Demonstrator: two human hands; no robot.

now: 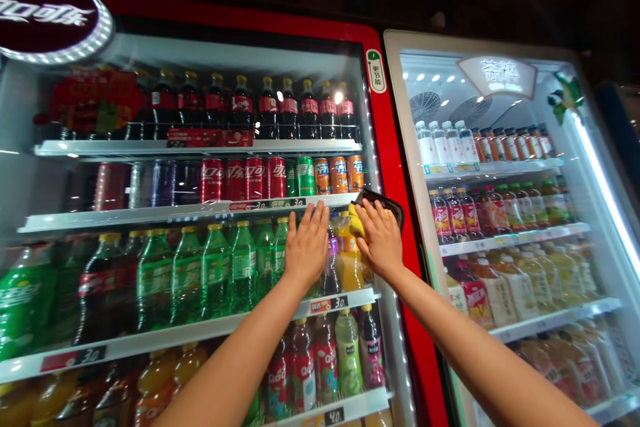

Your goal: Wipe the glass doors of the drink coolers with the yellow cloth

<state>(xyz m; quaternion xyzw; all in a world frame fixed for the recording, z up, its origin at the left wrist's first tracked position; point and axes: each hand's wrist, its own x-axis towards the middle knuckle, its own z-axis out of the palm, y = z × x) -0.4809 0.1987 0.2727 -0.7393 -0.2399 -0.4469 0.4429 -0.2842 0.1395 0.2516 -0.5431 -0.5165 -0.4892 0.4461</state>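
Note:
My left hand (307, 245) lies flat against the glass door of the red-framed drinks fridge (390, 147), fingers stretched upward and slightly apart, with nothing in it. To its right, my right hand (383, 240) presses a yellow cloth (355, 221) to the door's right edge. The cloth bunches out from under the fingers, beside a dark recessed door handle (397, 208). Behind the glass near my left hand stand green soda bottles (244, 263). Cans, among them a green can (305, 175), line the shelf just above both hands.
A pale-framed fridge (393, 60) with several shelves of bottled drinks stands close on the right. A round lit sign (50, 20) juts out at the upper left. Cola bottles (242, 103) fill the top shelf; juice bottles (349, 353) stand lower down.

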